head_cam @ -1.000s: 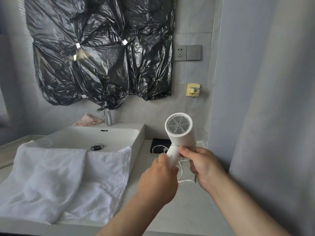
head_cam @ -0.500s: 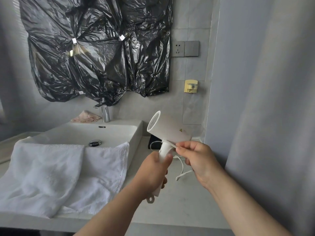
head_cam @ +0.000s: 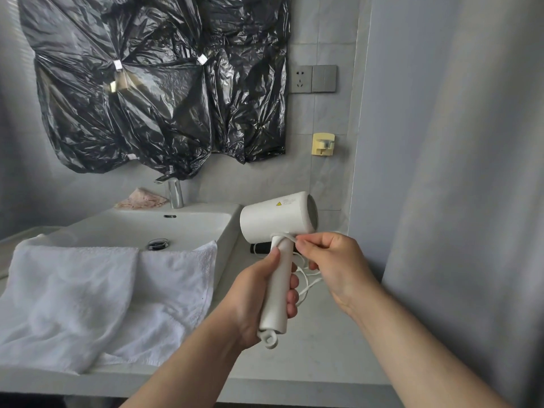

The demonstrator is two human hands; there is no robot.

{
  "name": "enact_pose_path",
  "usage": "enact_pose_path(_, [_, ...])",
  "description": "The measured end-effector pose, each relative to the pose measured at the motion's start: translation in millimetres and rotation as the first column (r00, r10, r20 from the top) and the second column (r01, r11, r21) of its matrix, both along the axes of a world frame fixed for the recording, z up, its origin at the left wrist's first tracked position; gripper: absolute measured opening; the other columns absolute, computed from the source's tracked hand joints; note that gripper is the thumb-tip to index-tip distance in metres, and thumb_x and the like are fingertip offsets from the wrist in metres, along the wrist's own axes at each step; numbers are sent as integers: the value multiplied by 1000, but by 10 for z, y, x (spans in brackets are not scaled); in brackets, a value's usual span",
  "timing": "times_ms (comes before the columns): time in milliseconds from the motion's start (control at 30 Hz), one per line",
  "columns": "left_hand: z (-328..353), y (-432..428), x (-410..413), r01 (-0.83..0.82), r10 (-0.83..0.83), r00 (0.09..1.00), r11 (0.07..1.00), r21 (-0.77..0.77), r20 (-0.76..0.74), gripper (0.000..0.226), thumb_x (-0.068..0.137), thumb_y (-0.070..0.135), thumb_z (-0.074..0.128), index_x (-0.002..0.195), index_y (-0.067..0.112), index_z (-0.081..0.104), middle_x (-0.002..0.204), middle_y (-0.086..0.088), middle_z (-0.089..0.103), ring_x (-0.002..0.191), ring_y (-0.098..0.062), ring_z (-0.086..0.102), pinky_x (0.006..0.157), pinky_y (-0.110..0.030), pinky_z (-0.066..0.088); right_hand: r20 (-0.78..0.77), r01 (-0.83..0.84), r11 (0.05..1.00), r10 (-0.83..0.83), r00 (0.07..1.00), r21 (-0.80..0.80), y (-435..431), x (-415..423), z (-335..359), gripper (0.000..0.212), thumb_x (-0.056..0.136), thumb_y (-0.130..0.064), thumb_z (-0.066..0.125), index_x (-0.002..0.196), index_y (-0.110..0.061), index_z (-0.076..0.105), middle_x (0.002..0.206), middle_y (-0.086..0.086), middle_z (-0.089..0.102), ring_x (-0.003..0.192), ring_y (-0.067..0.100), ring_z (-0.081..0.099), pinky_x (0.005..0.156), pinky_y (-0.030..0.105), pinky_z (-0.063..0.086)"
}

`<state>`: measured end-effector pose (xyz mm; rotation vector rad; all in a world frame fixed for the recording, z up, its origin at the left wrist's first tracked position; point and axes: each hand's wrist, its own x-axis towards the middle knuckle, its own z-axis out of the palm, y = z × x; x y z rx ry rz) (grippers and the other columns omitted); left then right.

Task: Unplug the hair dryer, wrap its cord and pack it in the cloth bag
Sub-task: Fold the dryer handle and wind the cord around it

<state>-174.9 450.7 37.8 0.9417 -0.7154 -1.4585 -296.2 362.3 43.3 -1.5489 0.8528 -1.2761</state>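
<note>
With the left hand's [head_cam: 256, 298] grip round its handle above the tabletop [head_cam: 318, 343], the dryer [head_cam: 273, 222] has turned its barrel rightward as the right hand [head_cam: 332, 260] pinches the cord [head_cam: 287, 236] across the handle top, so wrapping seems under way.

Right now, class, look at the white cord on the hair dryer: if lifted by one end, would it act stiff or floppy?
Probably floppy: the cord hangs in loose loops below the right hand. It likely bends easily, since it curves round the handle of the hair dryer. It may slip loose if released, as only that pinch seems to hold it.
</note>
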Motion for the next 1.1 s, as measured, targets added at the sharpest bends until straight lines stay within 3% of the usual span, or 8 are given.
enact_pose_path(300, [26,47,-29,114,-116,993,992,-44,-38,43,97,48,46,96,6,56,66,-6,52,46,-15,47,40,-22,42,79,30,997,-35,996,66,-16,-19,-72,9,84,-23,74,80,-15,75,63,-6,63,55,10,48,57,21,44])
enact_pose_path(433, [29,61,-5,169,-170,984,985,-38,-54,44,96,49,46,92,6,56,64,-6,50,44,-14,45,39,-20,41,74,-111,992,106,992,66,-74,-80,-67,15,87,-25,70,80,-13,74,59,-6,61,55,11,49,57,23,43])
enact_pose_path(633, [18,66,40,281,-282,958,959,-35,-51,44,87,49,51,89,6,60,64,-7,50,44,-16,47,39,-20,42,88,-474,880,471,878,20,-164,-161,-122,82,71,-61,74,107,11,61,81,13,53,73,23,47,71,34,37])
enact_pose_path(800, [45,45,28,334,-335,941,942,-38,-43,46,87,51,51,96,6,57,66,-9,54,46,-19,52,44,-23,46,250,-628,777,600,760,43,-175,-138,-171,53,72,-55,75,94,-7,70,65,2,57,59,19,48,63,28,43])
enact_pose_path(900, [45,36,49,316,-315,943,949,7,104,53,89,54,50,101,3,57,71,-13,58,55,-28,60,56,-33,54,292,-590,803,545,786,90,-197,-121,-186,61,76,-48,70,109,3,65,71,9,60,63,22,48,61,29,39])
enact_pose_path(967, [63,20,78,212,-214,931,976,40,295,55,92,56,50,100,2,61,72,-12,62,62,-30,63,63,-38,56,312,-551,825,495,811,122,-218,-110,-200,72,75,-46,75,118,9,60,96,20,59,85,28,48,67,32,38])
enact_pose_path(1033, [78,-39,163,-48,67,794,998,-49,605,57,85,67,54,91,10,63,72,-5,63,66,-25,61,68,-37,53,305,-529,839,474,826,127,-224,-119,-203,75,70,-46,82,116,9,61,99,19,57,89,29,46,73,34,37])
enact_pose_path(1100, [119,-113,292,-271,435,453,899,-345,778,61,70,76,57,90,19,56,81,3,57,75,-20,56,72,-36,47,282,-534,838,487,827,117,-252,-162,-193,69,59,-49,88,98,3,66,77,10,58,68,21,49,64,28,38])
